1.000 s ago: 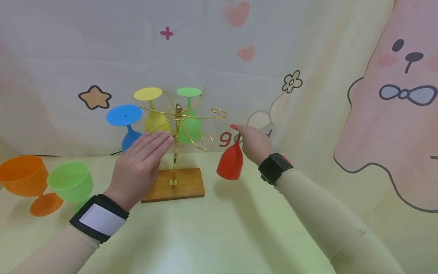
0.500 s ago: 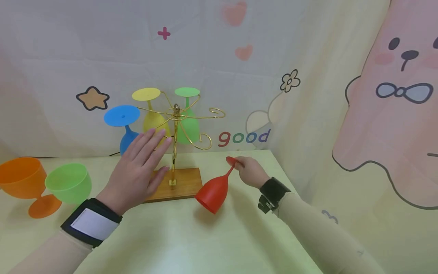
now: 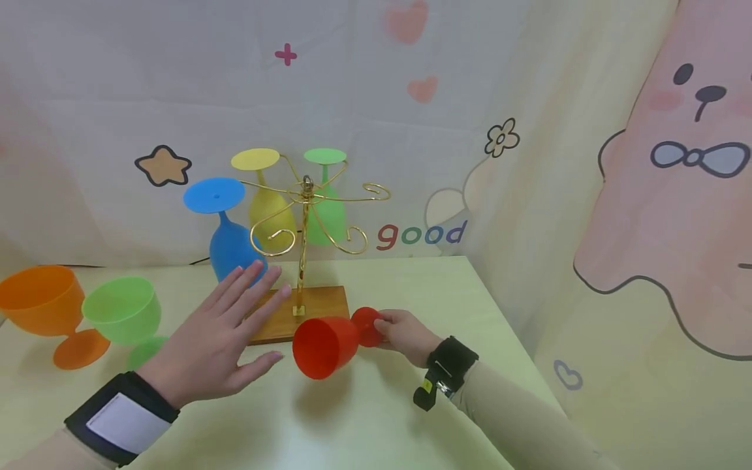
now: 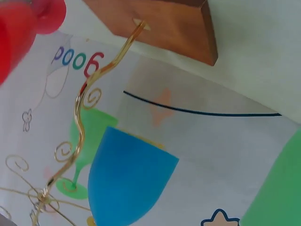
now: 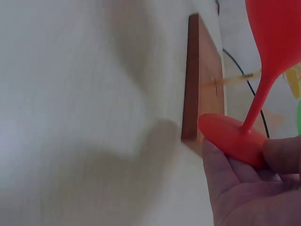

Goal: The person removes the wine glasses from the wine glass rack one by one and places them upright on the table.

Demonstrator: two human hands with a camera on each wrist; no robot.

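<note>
My right hand [image 3: 408,336] pinches the foot of a red plastic goblet [image 3: 326,346] between thumb and fingers. The goblet lies tilted on its side in the air, its mouth facing left and toward me. In the right wrist view, the thumb presses the top of the red foot [image 5: 235,141] with fingers beneath. My left hand [image 3: 217,346] hovers with spread fingers, holding nothing, left of the red goblet. Behind it stands a gold wire rack [image 3: 303,241] on a wooden base [image 3: 326,303]. Blue [image 3: 226,241], yellow [image 3: 272,212] and green [image 3: 327,212] goblets hang upside down from its arms.
At the left, an orange goblet [image 3: 41,303] and a light green goblet [image 3: 120,312] stand upright on the pale table [image 3: 411,287]. A printed curtain [image 3: 364,78] rises behind the table. The rack's two right-hand arms and its front left curl carry no goblet.
My right hand has brought the red goblet down and left toward me, tipping it from mouth-down to sideways. My left hand has drawn back from the rack and spread its fingers.
</note>
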